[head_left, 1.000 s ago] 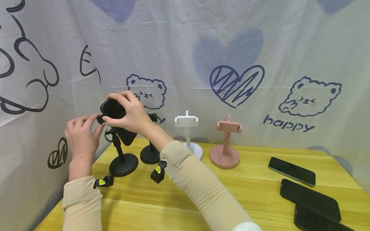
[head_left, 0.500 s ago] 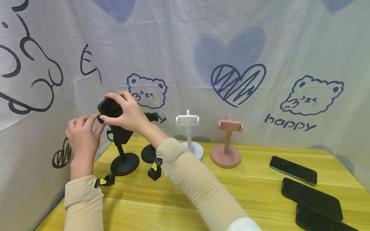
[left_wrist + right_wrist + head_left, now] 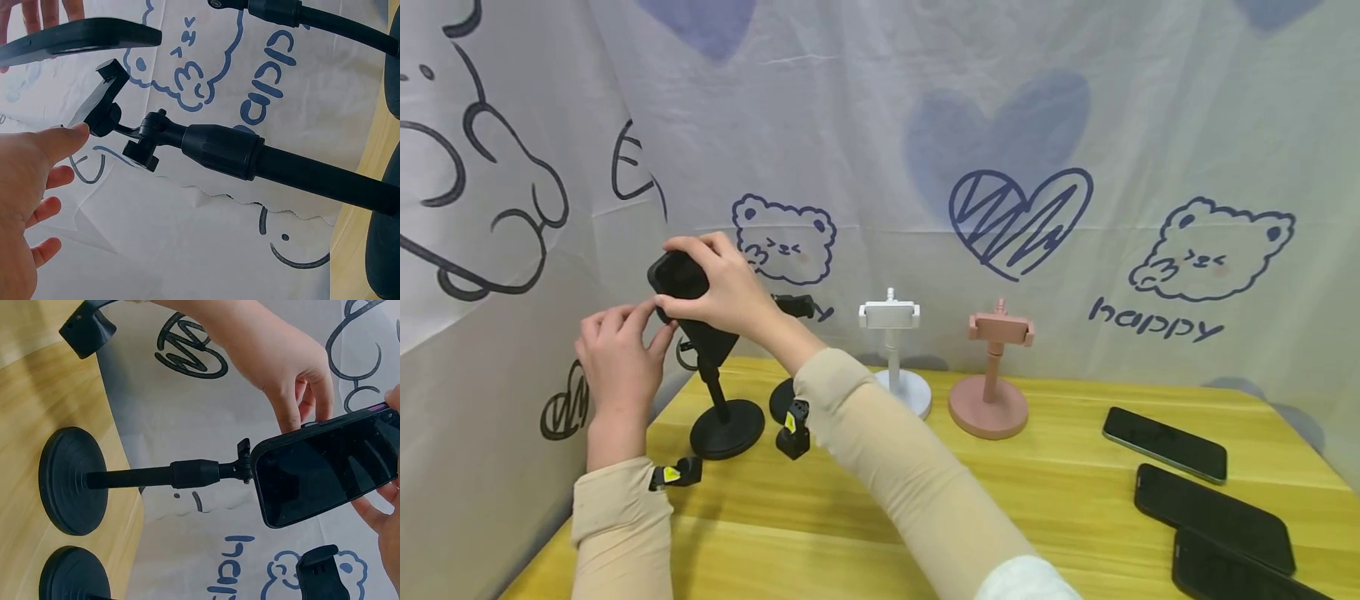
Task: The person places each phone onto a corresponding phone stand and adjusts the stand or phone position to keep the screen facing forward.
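Observation:
My right hand (image 3: 726,283) holds a dark smartphone (image 3: 331,469) by its edges, tilted, its black screen facing the right wrist camera. Behind the phone stands a black phone stand (image 3: 219,150) with a round base (image 3: 727,429). My left hand (image 3: 621,358) pinches the stand's clamp (image 3: 100,100), thumb against its lower end in the left wrist view. There the phone appears edge-on, with a gap between it and most of the clamp. The right wrist view hides the clamp behind the phone.
A second black stand (image 3: 74,575), a white stand (image 3: 891,350) and a pink stand (image 3: 990,400) line the back of the wooden table (image 3: 850,508). On the right lie three dark phones (image 3: 1165,444), two overlapping. A printed cloth (image 3: 865,167) hangs behind.
The right hand has brought the phone left, closer to the clamp of the front black stand. The left hand keeps its grip on the clamp, almost unmoved. The head view has shifted slightly.

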Available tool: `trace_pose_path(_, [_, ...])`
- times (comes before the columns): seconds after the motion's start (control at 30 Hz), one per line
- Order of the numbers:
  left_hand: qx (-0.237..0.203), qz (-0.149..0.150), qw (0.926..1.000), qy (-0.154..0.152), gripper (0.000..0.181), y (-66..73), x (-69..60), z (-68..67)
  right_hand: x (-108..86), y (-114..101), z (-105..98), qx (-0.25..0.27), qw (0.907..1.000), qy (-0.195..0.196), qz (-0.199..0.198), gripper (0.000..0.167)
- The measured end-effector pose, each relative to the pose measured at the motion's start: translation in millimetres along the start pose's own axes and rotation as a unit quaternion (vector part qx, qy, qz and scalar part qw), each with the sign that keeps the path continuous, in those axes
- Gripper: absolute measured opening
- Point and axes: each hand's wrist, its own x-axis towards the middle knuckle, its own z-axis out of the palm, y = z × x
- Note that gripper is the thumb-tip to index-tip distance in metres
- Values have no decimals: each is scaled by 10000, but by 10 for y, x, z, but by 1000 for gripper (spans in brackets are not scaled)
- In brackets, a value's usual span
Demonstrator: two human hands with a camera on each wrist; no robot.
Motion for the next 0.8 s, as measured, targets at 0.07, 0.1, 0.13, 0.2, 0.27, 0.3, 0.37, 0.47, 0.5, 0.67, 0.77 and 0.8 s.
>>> trace_pose_path(0.07, [-3,-4,10000,-11,37,0,-3,10,21,13,16,-4,10000,4,-26,64])
trace_pose_path(0.1, [-9,-2,10000,-19,37,1,-3,12,31,16,22,-5,10000,6,-24,63])
trace_pose_path(0.13, [-12,-5,10000,-25,37,2,-4,14,40,20,27,-17,10000,-7,-15,63])
trace_pose_path(0.2, [-32,-4,10000,-39,37,6,-5,18,54,24,33,-41,10000,-45,20,63])
trace_pose_path(0.27, [-38,-7,10000,-58,38,7,-5,25,67,28,40,-61,9999,-86,59,62])
trace_pose_path(0.3, [-39,-18,10000,-68,38,9,-5,28,73,30,45,-60,9999,-115,90,62])
trace_pose_path(0.37, [-33,-37,10000,-74,38,9,-3,29,82,32,56,-62,9998,-134,133,62])
trace_pose_path(0.47, [-1,1,10000,-19,37,2,5,30,103,32,82,-45,9997,-123,199,62])
trace_pose_path(0.5, [-5,30,10000,11,37,-2,11,31,110,29,91,-48,9997,-116,220,61])
trace_pose_path(0.67, [14,92,9999,66,33,-37,25,31,145,-7,141,-13,9993,-176,329,61])
trace_pose_path(0.77, [72,43,10000,-1,31,-44,8,24,143,-21,166,10,9989,-261,388,62])
trace_pose_path(0.8, [98,45,9999,-22,31,-43,-1,22,139,-21,172,9,9987,-280,420,62])
